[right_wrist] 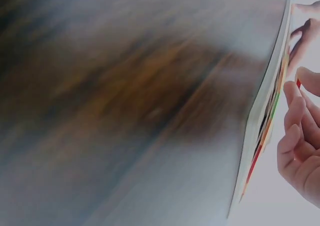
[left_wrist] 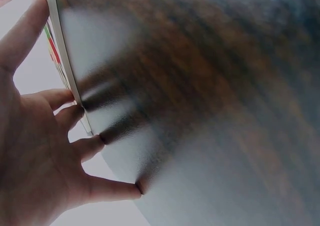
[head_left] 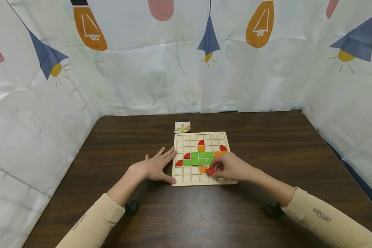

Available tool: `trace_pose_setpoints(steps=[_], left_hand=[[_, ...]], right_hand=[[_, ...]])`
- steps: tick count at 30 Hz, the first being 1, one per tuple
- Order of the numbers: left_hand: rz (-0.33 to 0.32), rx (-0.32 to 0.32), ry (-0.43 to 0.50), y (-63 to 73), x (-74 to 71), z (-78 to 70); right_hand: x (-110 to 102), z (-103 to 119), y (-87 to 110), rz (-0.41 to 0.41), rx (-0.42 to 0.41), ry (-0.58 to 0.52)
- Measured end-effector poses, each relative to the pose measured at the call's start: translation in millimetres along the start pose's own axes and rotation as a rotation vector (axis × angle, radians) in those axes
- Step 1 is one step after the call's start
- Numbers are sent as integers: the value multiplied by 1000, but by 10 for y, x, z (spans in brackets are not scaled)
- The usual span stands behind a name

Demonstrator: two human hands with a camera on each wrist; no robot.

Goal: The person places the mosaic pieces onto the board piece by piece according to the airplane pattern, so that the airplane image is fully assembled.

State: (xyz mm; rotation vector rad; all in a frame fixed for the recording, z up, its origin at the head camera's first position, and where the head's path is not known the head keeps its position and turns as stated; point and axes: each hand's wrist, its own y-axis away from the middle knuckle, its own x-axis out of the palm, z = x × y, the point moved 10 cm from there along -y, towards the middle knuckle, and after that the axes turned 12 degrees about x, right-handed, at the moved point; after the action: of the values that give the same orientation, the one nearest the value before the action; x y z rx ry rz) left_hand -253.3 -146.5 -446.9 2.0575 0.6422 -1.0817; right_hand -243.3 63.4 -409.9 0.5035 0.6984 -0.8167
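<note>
A pale wooden grid board (head_left: 186, 178) lies on the table, holding green squares (head_left: 202, 158), orange squares (head_left: 201, 148) and red quarter-circle pieces (head_left: 187, 156). My right hand (head_left: 232, 167) pinches a red piece (head_left: 209, 171) between thumb and fingertips, over the lower right of the board beside an orange square (head_left: 203, 169). In the right wrist view only a sliver of that red piece (right_wrist: 298, 83) shows. My left hand (head_left: 156, 167) spreads its straight fingers along the board's left edge; the thumb touches the lower left corner. The left wrist view shows the left fingertips (left_wrist: 75, 110) at the board's rim.
A small picture card (head_left: 182, 127) with a coloured grid pattern lies just behind the board's left corner. The dark wood table (head_left: 136, 137) runs back to a white curtain (head_left: 142, 79) printed with lamps and bulbs, which also encloses both sides.
</note>
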Motion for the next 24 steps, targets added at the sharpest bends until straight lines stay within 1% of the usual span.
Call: trace_pose_setpoints(steps=[7, 15, 24], left_hand=[[5, -6, -3, 3, -8, -10], [6, -1, -3, -1, -2, -7], [-2, 2, 0, -5, -6, -8]], right_hand=[[76, 72, -21, 21, -23, 11], [172, 110, -41, 41, -16, 54], [223, 127, -69, 57, -18, 80]])
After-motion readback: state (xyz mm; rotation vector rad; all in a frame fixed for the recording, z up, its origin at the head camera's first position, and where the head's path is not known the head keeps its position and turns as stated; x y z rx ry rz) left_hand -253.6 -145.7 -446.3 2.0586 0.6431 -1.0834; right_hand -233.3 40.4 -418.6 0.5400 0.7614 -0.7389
